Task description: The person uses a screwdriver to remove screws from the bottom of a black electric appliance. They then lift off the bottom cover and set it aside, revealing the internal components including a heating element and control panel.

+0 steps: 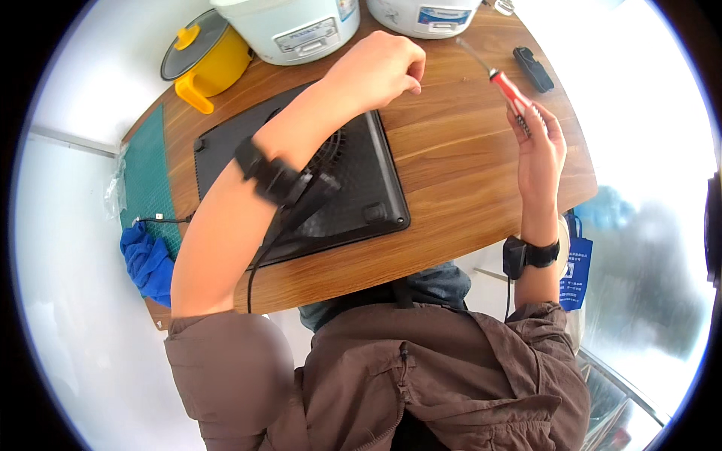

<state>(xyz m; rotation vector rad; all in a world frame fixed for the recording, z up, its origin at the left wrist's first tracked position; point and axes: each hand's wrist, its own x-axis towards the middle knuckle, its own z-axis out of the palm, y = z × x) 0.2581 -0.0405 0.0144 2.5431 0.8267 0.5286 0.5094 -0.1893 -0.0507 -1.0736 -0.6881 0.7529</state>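
At the far edge of the surface [451, 158], a white cooker [289, 26] carries a small rectangular grey panel label [306, 37] on its front. Just to its right, a second white cooker [423, 15] bears a blue-and-white rectangular label [444, 16]. Below the surface's right edge hangs a blue bag [576, 270] with a pale printed patch on its side.

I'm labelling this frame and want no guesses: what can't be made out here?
Head view only:
- Left hand: curled shut; its fingers hide whatever may be inside.
- Screwdriver tip: thin and blurred.
- Black appliance: middle hidden by the left forearm.
- Two white cookers: tops cut off by the upper edge.
- Small black thing: too small to identify.
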